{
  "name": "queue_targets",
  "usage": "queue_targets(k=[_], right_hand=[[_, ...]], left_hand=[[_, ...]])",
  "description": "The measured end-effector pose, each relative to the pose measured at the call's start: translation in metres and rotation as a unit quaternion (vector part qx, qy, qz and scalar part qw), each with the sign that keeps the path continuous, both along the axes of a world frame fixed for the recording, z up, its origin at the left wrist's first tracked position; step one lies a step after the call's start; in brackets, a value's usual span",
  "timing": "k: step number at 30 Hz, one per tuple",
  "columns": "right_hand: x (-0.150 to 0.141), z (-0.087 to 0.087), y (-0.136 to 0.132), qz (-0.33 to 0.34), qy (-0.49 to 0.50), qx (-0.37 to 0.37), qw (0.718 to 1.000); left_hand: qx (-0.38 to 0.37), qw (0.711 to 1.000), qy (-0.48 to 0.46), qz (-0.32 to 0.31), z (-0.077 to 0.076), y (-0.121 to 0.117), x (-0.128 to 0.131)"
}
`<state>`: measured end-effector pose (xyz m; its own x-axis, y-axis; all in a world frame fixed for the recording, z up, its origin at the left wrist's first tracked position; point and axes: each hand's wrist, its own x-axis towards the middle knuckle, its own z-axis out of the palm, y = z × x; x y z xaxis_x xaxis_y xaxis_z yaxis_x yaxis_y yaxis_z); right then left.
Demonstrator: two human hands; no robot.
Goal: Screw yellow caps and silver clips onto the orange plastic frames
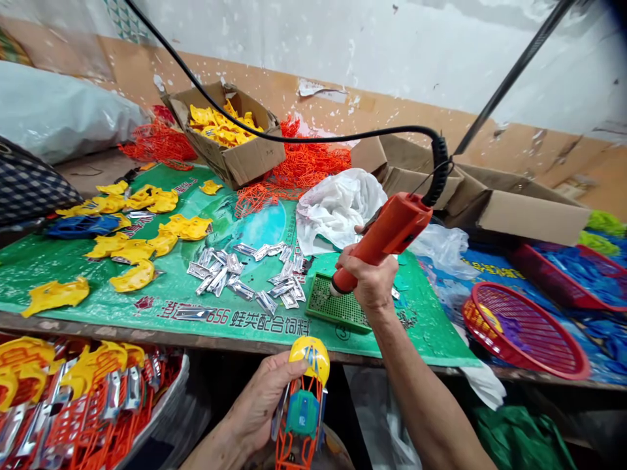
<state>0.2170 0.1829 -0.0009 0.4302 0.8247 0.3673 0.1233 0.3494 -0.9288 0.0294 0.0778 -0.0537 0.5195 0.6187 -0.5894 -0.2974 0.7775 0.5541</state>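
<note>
My right hand is wrapped round an orange electric screwdriver, its tip down on a green perforated tray. A black cable runs up from the tool. Below the table edge, my left hand grips a half-built toy with a yellow top, an orange frame and a blue-green middle. Several shiny silver parts lie scattered on the green mat to the left of the tray.
Yellow plastic shells lie on the mat's left and fill a cardboard box at the back. Orange frames are heaped behind. A white bag, a red basket and a bin of assembled toys surround them.
</note>
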Motion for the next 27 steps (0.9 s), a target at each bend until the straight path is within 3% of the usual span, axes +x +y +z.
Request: queue_targets(k=[9,23,27], right_hand=[[0.0,0.001,0.0,0.004,-0.016,-0.003,1.0],[-0.003,0.004,0.001,-0.007,0.036,0.008,0.999],[0.0,0.013,-0.003,0.004,0.044,0.025,0.999]], left_hand=[[0.003,1.0,0.001,-0.001,-0.001,0.001,0.001],[-0.002,1.0,-0.011,0.009,-0.002,0.001,0.001],[-0.004,1.0,-0.013,0.017,0.001,0.001,0.002]])
